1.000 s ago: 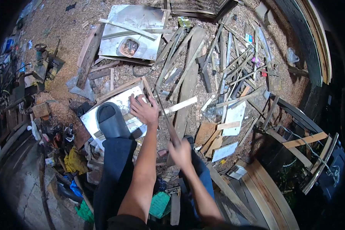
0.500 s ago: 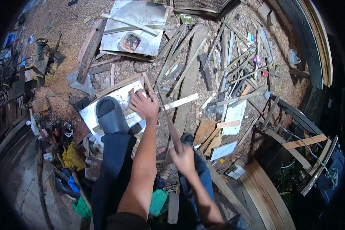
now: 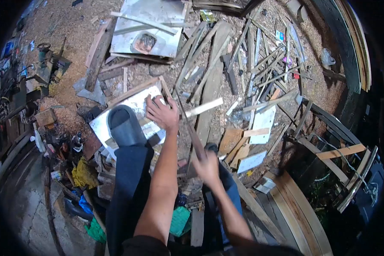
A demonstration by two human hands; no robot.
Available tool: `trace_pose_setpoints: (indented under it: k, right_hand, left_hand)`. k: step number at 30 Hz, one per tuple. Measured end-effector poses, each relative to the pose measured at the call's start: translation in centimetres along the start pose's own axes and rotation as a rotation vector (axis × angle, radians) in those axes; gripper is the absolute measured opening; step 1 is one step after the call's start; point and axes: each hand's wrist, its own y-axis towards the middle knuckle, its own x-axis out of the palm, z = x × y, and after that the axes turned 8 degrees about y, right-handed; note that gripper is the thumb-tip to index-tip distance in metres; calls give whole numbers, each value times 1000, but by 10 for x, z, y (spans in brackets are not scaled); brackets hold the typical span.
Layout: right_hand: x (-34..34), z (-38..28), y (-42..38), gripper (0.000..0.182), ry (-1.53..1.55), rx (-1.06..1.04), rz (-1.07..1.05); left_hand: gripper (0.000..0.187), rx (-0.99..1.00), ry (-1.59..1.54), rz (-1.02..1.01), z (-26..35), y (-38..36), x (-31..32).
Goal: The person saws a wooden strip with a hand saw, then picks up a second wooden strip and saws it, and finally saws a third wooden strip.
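Note:
My left hand (image 3: 163, 114) lies with spread fingers on a white board-topped wooden piece (image 3: 99, 128) with a wood frame edge. A pale wood strip (image 3: 204, 108) juts out to the right from beside this hand, crossing the saw. My right hand (image 3: 207, 168) is closed around the near end of a handsaw (image 3: 193, 138), whose thin blade is seen nearly edge-on and points up and away. The blade passes close to the right of my left hand. A foot in a dark slipper (image 3: 124, 126) rests on the white board. My left palm is hidden.
A large pale panel (image 3: 164, 45) lies ahead, bearing strips and a small tub of nails (image 3: 144, 43). An axe-like or hammer-like tool (image 3: 229, 74) lies among scattered wood strips at right. Long curved planks (image 3: 292, 209) are at lower right. A yellow cloth (image 3: 85, 174) lies at left.
The right hand and saw have shifted slightly rightward and down in view. The left hand stays on the board, its fingers about the same. The whole view has moved a little.

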Motion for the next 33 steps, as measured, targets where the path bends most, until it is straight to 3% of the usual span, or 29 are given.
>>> trace_pose_setpoints:
  k: [1, 3, 5, 6, 7, 8, 10, 12, 14, 15, 16, 18, 20, 22, 24, 25, 26, 29, 32, 33]
  right_hand:
    - [3, -6, 21, 22, -2, 4, -6]
    - [7, -20, 63, 36, 266, 363, -90]
    - [-12, -18, -20, 23, 212, 74, 14]
    - [-35, -37, -55, 21, 191, 260, -55]
    - [-38, -41, -65, 21, 279, 278, -26]
    - [-38, -41, -62, 22, 369, 285, 5]
    - [4, -5, 11, 25, 63, 37, 84]
    - [8, -1, 22, 25, 97, 53, 50]
    - [9, -8, 13, 25, 162, 120, 2]
    - [-6, -9, -24, 24, 27, -34, 28]
    - [-24, -27, -60, 24, 270, 210, 18]
    - [-29, -32, -63, 22, 304, 254, 28]
    - [4, -14, 13, 20, 202, 246, -20]
    - [1, -54, 68, 22, 444, 622, -101]
    - [-5, -33, 11, 13, 302, 291, 5]
    - [-19, -27, -33, 13, 135, 213, -42]
    - [-29, -41, -64, 17, 351, 194, 109]
    - [-28, -36, -48, 17, 316, 316, -40]
    - [-5, -49, 57, 19, 483, 590, -164]
    - [-6, -45, 38, 22, 338, 432, -84]
  left_hand:
    - [33, 9, 2, -7, 0, 1, 0]
    - [32, -3, 4, 5, 3, 7, 1]
    - [30, 4, 18, -15, 0, 2, -1]
    - [30, 6, 12, -27, -3, -2, -5]
    - [30, 5, 0, -16, -3, -1, -4]
    - [30, 4, -15, 5, -1, 3, 2]
    - [31, 19, 6, 14, -3, -1, 2]
    - [31, 6, 1, -16, 2, 4, 1]
    - [32, 0, -32, 1, 0, 3, -3]
    - [32, -11, -43, -3, 3, 8, -2]
    - [32, -21, -43, -27, 2, 5, -6]
    - [33, -24, -37, -21, 3, 6, -2]
    - [35, -12, -23, -20, -1, 3, -2]
    - [35, -9, -17, -4, 7, 17, 6]
    - [37, -20, 0, -55, -1, 2, -2]
    - [35, -8, -7, -45, -1, 2, -3]
    - [36, -27, -43, -56, 1, 4, -4]
    - [35, 1, -40, -17, 0, 4, 3]
    - [28, -10, -20, -32, -1, 6, 2]
    - [26, 2, -27, -39, -2, 3, 0]
